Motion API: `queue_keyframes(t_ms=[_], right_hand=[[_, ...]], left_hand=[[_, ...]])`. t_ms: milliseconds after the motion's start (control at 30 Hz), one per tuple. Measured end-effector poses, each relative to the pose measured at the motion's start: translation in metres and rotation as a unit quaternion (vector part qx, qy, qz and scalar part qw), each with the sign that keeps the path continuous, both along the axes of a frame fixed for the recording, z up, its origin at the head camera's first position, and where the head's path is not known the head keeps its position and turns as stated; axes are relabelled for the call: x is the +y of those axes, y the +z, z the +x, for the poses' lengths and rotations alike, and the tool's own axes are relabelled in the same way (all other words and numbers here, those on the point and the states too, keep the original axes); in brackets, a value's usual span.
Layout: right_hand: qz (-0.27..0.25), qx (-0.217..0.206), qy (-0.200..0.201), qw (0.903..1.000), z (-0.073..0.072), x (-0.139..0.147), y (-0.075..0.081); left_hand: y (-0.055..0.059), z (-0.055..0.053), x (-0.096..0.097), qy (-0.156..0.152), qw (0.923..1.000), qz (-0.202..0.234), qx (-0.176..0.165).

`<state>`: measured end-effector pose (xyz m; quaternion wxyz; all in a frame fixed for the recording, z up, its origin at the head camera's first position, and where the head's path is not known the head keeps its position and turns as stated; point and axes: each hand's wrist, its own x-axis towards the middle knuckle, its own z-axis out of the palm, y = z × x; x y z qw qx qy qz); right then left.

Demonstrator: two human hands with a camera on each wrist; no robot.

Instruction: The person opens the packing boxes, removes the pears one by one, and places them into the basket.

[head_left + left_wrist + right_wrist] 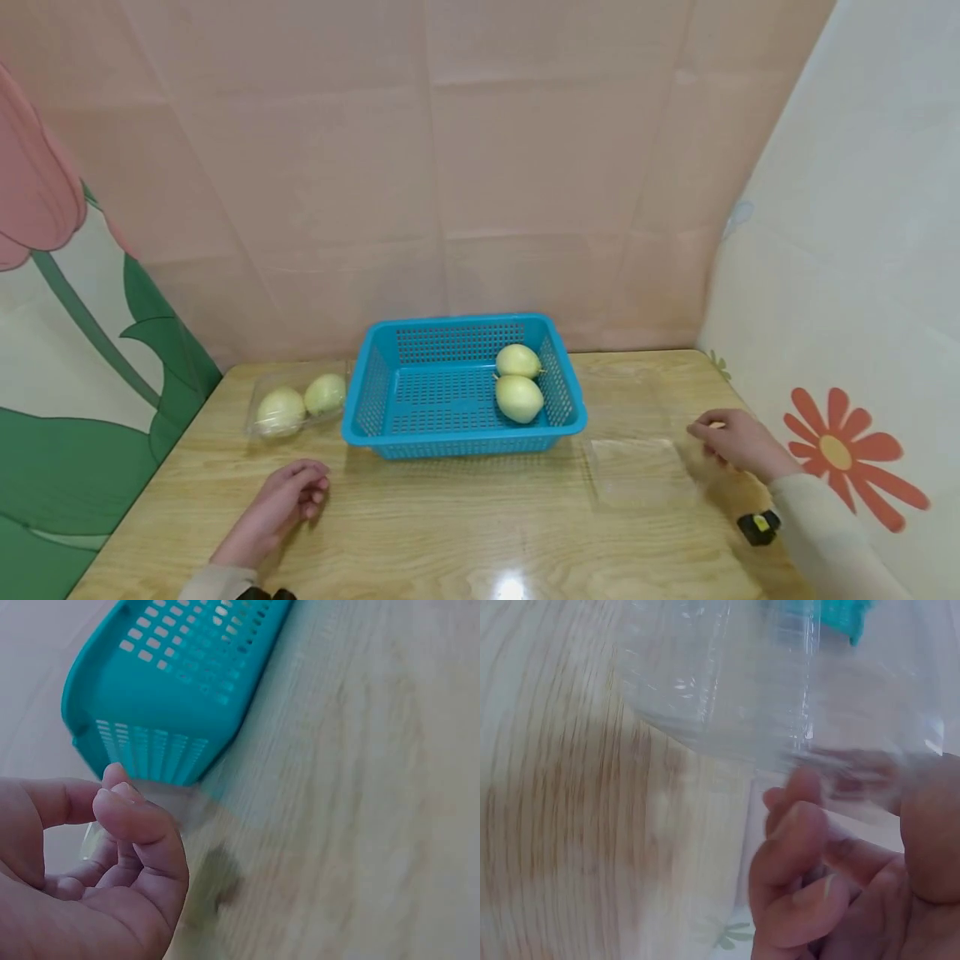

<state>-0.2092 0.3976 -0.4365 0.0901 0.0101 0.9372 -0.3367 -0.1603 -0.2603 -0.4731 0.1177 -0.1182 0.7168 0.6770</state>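
Note:
My left hand (pixel 281 504) hovers low over the table's left side, fingers loosely curled with nothing in them. Just beyond it lies a clear plastic box (pixel 258 421) with two pale yellow-green fruits (pixel 281 412) inside. At the right, my right hand (pixel 738 442) has its fingers loosely bent, right beside an opened clear plastic clamshell box (pixel 641 475). In the right wrist view the clear plastic (pixel 727 697) overlaps the forefinger. Between the hands stands a blue perforated basket (pixel 442 400), holding two pale fruits (pixel 519 398) with short stems at its right end.
The wooden table (pixel 450 533) reaches back to a pink sheet (pixel 442 183). A white sheet with a red flower (pixel 835 452) borders it at the right, and a tulip-patterned sheet (pixel 67 350) at the left. Black wrist cameras (pixel 759 527) sit below both hands.

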Motion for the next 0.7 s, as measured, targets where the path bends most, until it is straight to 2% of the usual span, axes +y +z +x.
queue_keyframes(t_ms=[200, 333, 400, 567, 700], right_hand=[[-0.067, -0.018, -0.020, 0.9974, -0.010, -0.003, -0.004], [-0.116, -0.036, -0.020, 0.9924, -0.010, -0.002, -0.004], [-0.135, -0.047, -0.021, 0.9895, -0.011, 0.000, -0.004], [-0.146, -0.069, -0.025, 0.9865, -0.014, 0.004, -0.003], [-0.145, -0.071, -0.031, 0.9864, -0.012, 0.003, 0.001]], left_hand=[[0.004, -0.007, -0.010, 0.019, 0.9998, -0.001, 0.003], [0.004, -0.013, -0.020, 0.046, 0.9988, 0.012, -0.008], [0.006, -0.016, -0.026, 0.066, 0.9971, 0.034, -0.018], [0.012, -0.020, -0.040, 0.103, 0.9902, 0.093, -0.020], [0.015, -0.021, -0.049, 0.119, 0.9867, 0.110, -0.009]])
